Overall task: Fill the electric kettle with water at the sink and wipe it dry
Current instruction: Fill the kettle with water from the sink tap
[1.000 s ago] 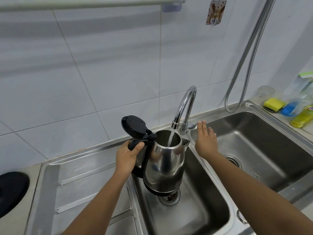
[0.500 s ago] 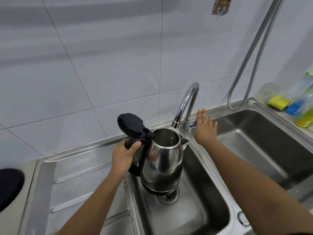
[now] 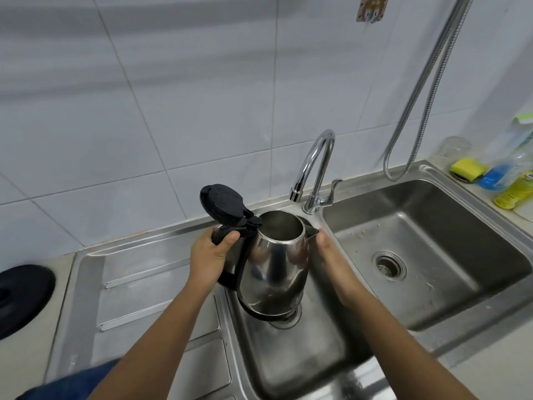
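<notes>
The electric kettle (image 3: pixel 275 264) hangs upright above the left basin of the sink (image 3: pixel 461 301), long axis vertical, lid (image 3: pixel 222 201) flipped open, spout (image 3: pixel 311 230) pointing right. The left hand (image 3: pixel 210 256) has its fingers closed round the black handle (image 3: pixel 227 235). The right hand (image 3: pixel 327 255) lies against the spout side; its fingers are hidden, so their state is unclear. The tap (image 3: pixel 313 168) stands just behind, no water visibly running.

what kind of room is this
Most likely a home kitchen: a steel double sink with a tap set against a white tiled wall, a yellow sponge and bottles on its far corner, and an electric kettle held over the basin.
</notes>
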The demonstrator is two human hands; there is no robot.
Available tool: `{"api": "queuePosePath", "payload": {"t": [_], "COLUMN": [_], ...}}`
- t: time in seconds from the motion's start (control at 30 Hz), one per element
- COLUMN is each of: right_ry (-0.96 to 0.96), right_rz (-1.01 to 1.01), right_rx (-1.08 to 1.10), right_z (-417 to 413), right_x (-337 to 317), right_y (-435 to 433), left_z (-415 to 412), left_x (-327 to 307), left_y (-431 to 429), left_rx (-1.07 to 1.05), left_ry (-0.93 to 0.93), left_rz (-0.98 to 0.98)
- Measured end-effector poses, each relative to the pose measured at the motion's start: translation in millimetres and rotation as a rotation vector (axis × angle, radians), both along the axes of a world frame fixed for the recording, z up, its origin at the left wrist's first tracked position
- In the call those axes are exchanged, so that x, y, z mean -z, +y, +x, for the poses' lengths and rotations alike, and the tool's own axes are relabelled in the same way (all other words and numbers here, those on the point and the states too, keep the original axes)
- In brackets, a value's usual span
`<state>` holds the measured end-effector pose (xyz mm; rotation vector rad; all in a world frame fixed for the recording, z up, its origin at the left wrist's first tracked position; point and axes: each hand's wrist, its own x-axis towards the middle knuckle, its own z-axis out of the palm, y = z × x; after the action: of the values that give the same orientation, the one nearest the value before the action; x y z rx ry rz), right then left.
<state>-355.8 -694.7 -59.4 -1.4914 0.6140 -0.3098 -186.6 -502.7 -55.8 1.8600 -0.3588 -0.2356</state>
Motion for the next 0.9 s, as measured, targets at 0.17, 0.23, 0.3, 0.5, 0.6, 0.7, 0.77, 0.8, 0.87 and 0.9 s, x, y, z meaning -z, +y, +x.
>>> {"api": "queuePosePath", "payload": {"t": [0.17, 0.23, 0.3, 0.5, 0.6, 0.7, 0.77, 0.8, 0.87, 0.9], "right_ry": [0.038, 0.041, 0.019, -0.037, -0.047, -0.060, -0.073, -0.077, -0.081, -0.082], "right_rz": [0.020, 0.009, -0.008, -0.043, -0.067, -0.077, -0.071, -0.068, -0.071, -0.082], "right_rx": [-0.150, -0.143, -0.151, -0.194, -0.227, -0.239, -0.240, -0.243, -0.250, -0.258], "right_z": [-27, -32, -38, -48, -48, -44, -39, -37, -31, -27], "right_x": [-3, -8, -16, -40, -48, -53, -56, -59, -63, -64], "right_y": [40, 46, 52, 81, 101, 126, 143, 152, 173, 185], "left_z": [-25, -34, -43, -67, -72, -71, -71, -71, -70, -68], "left_x": [-16, -25, -34, -58, -71, -77, -81, -83, -88, -90], "left_y": [13, 22, 32, 72, 97, 125, 144, 154, 177, 190], "left_rx": [-0.016, -0.026, -0.045, -0.115, -0.149, -0.189, -0.203, -0.207, -0.220, -0.227], "left_ry": [-0.020, -0.029, -0.045, -0.082, -0.110, -0.121, -0.131, -0.134, -0.136, -0.139], "left_rz": [-0.022, -0.038, -0.064, -0.102, -0.080, -0.066, -0.061, -0.060, -0.058, -0.057]}}
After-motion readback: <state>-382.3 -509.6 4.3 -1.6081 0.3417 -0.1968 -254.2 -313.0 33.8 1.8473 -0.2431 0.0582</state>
